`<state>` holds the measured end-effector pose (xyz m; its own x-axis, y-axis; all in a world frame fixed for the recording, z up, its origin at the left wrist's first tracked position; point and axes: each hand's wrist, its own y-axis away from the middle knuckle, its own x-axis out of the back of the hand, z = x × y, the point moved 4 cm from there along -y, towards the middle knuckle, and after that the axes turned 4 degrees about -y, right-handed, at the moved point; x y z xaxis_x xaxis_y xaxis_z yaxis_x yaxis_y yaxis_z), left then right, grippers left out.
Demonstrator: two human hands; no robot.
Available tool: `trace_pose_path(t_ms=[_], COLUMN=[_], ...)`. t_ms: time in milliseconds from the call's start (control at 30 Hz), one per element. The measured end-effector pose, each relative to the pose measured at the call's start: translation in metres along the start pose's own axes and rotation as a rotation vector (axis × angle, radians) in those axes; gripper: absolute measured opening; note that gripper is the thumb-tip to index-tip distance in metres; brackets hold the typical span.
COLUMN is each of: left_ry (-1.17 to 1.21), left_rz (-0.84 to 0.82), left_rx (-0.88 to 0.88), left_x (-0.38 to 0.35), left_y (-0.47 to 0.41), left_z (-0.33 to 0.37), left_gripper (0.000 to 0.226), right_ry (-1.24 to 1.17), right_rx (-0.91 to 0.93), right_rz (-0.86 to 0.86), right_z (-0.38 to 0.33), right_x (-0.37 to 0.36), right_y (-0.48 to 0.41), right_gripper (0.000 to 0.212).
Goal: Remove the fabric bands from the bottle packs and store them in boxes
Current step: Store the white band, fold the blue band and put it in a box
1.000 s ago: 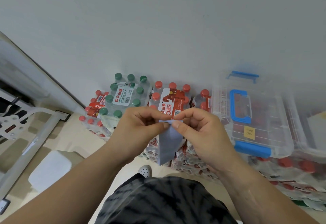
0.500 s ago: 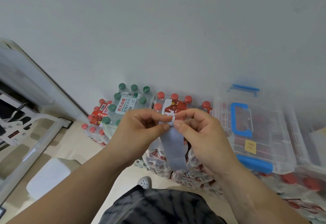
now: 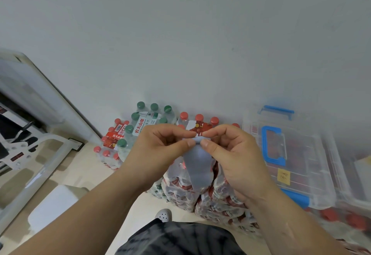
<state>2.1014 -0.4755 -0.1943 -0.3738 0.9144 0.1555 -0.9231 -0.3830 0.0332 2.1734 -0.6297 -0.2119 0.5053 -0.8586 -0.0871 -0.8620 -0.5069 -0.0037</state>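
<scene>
A light grey fabric band hangs in front of me, above the stacked bottle packs. My left hand pinches its top edge between thumb and forefinger, and my right hand pinches the same edge right beside it. Behind my hands stand a shrink-wrapped pack with red caps and one with green caps. More red-label packs lie under the band. A clear plastic box with a blue handle sits to the right, its lid shut.
A grey wall rises behind the packs. Another clear box lies at the far right. A white metal frame and a white block stand on the floor at left. My shoe shows below.
The camera has tilted up, so everything sits lower in view. Both hands keep the same pinch on the band's top edge, and the hanging band looks shorter and more rounded.
</scene>
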Motion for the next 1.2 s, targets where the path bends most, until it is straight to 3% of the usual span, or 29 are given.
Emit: trace_pose_path(t_ms=[267, 567, 933, 1200], left_ry=[0.008, -0.027, 0.086, 0.089], left_rz=[0.052, 0.042, 0.03, 0.031], left_rx=[-0.081, -0.112, -0.319, -0.39], left_x=[-0.001, 0.002, 0.013, 0.017], left_y=[-0.015, -0.037, -0.066, -0.079], left_z=[0.018, 0.045, 0.119, 0.171], left_gripper=[0.025, 0.02, 0.031, 0.006], right_ry=[-0.013, -0.007, -0.002, -0.011], right_rx=[0.028, 0.067, 0.243, 0.318], right_rz=[0.059, 0.079, -0.017, -0.018], right_z=[-0.018, -0.044, -0.124, -0.177], right_x=[0.002, 0.006, 0.007, 0.005], right_y=[-0.013, -0.041, -0.068, -0.081], right_gripper=[0.007, 0.01, 0.01, 0.008])
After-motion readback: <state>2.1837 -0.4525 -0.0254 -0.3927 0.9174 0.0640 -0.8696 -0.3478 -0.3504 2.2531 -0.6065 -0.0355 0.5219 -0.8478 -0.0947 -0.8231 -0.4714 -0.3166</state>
